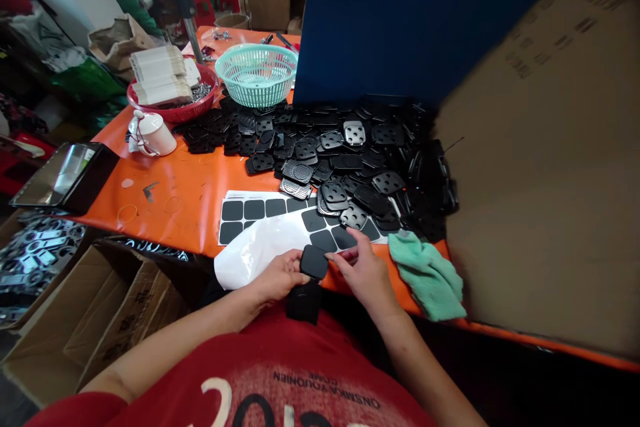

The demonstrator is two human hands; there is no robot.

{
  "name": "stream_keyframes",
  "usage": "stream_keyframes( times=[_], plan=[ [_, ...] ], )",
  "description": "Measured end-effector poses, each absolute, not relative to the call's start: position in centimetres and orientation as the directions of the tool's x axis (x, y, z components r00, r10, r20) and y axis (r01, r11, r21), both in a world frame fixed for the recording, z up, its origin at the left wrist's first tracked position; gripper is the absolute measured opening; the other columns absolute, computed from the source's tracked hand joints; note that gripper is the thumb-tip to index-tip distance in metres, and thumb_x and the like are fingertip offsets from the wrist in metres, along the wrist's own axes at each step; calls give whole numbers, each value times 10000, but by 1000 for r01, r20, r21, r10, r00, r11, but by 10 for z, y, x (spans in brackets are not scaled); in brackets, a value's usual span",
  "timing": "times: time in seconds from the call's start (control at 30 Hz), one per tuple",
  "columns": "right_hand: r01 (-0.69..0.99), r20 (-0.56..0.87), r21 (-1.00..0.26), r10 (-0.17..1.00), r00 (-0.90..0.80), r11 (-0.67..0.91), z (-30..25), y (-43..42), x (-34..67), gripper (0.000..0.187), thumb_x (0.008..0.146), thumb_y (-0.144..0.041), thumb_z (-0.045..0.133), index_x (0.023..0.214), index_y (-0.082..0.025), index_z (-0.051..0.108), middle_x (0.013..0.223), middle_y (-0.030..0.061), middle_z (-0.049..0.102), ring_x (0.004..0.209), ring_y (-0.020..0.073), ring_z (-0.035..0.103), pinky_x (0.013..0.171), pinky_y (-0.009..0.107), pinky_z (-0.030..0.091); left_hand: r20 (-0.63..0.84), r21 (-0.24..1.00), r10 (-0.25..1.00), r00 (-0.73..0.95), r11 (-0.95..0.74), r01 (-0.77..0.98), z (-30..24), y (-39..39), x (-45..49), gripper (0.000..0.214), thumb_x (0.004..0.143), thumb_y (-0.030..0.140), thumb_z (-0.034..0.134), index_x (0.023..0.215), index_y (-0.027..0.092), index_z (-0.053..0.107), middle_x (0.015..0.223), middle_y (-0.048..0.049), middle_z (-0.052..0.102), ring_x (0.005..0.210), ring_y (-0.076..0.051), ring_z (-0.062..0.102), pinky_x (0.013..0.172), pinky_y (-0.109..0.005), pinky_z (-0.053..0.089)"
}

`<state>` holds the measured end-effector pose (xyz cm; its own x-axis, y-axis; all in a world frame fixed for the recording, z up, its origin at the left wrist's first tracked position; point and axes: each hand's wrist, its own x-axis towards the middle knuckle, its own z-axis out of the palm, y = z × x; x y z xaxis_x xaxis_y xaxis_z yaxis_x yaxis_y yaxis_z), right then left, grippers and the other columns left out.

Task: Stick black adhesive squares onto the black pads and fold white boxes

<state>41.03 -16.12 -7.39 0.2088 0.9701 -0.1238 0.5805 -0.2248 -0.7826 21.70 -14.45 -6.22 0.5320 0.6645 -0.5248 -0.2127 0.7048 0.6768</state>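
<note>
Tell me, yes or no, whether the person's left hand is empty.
No, the left hand holds a black rounded-square pad by its left side.

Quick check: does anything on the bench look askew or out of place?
Yes, mildly: the front white sheet curls at its near-left end, reaching past the orange table's edge instead of lying flat. Black plates from the jumbled heap also overlap it.

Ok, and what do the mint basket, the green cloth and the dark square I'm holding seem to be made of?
Mint basket: likely moulded plastic, slightly glossy, given its even slotted wall. Green cloth: soft, matte fabric, judging by its loose folds. Dark square: matte, perhaps rubber or foam; its even, dull surface leaves that open.
</note>
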Motion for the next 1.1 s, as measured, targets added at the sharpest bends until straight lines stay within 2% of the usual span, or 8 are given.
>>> stream_keyframes(
  times=[0.13, 0.3, 0.47, 0.57, 0.63, 0.77, 0.93, 1.1],
  plan=[
    [382, -224, -891, 970, 98, -245, -76, -160, 413, 280, 828, -452, 612, 956, -224, 711, 806, 34, 702, 764, 215, 644, 735, 336, 485, -512, 670, 669, 538, 703, -236, -63, -145, 217, 481, 568, 105, 714, 1023, 119, 558, 743, -57, 718, 742, -199, 692, 734, -305, 495],
    [259, -306, -913, 949, 78, -316, -81, -159, 410, 249, 755, -408, 684, 898, -205, 702, 803, 32, 698, 757, 195, 635, 731, 331, 496, -521, 664, 656, 546, 714, -223, -66, -145, 217, 476, 562, 98, 695, 1016, 118, 555, 746, -56, 721, 717, -185, 691, 716, -289, 492],
    [59, -422, -906, 905, -48, -419, -75, -161, 404, 425, 654, -363, 754, 1029, -205, 629, 720, -27, 610, 620, 158, 637, 579, 294, 523, -517, 659, 660, 546, 713, -238, -68, -143, 218, 493, 535, 105, 687, 1010, 120, 554, 759, -56, 729, 704, -193, 701, 674, -273, 486],
    [-104, -491, -859, 864, -115, -502, -71, -165, 400, 574, 643, -331, 777, 1171, -229, 578, 754, -39, 601, 604, 134, 639, 567, 268, 521, -507, 653, 659, 555, 715, -252, -68, -143, 217, 500, 541, 113, 689, 1025, 117, 563, 775, -58, 731, 697, -195, 702, 652, -269, 482],
    [-187, -521, -820, 841, -147, -541, -71, -167, 400, 590, 650, -330, 786, 1192, -215, 582, 757, -29, 619, 597, 112, 622, 564, 237, 499, -500, 657, 665, 556, 709, -257, -69, -143, 217, 492, 549, 115, 695, 1025, 113, 570, 791, -67, 732, 703, -195, 702, 655, -272, 485],
    [-225, -505, -811, 841, -195, -539, -74, -168, 404, 556, 716, -362, 745, 1214, -162, 599, 671, -14, 628, 571, 102, 588, 532, 213, 452, -476, 664, 676, 562, 696, -274, -70, -143, 217, 471, 571, 117, 706, 1020, 106, 564, 814, -86, 732, 740, -208, 706, 699, -294, 498],
    [-251, -525, -787, 825, -207, -564, -75, -166, 406, 608, 648, -266, 790, 1220, -193, 599, 819, 4, 662, 648, 117, 646, 568, 217, 483, -503, 656, 673, 543, 706, -267, -72, -143, 216, 475, 573, 101, 709, 1021, 114, 551, 841, -74, 728, 710, -198, 707, 696, -290, 502],
    [-217, -538, -795, 824, -181, -567, -78, -166, 404, 581, 634, -245, 788, 1180, -193, 599, 760, -23, 649, 624, 122, 661, 548, 209, 490, -500, 655, 674, 544, 705, -271, -72, -143, 216, 485, 569, 103, 718, 1030, 113, 567, 869, -69, 721, 714, -184, 700, 693, -279, 503]
  ],
)
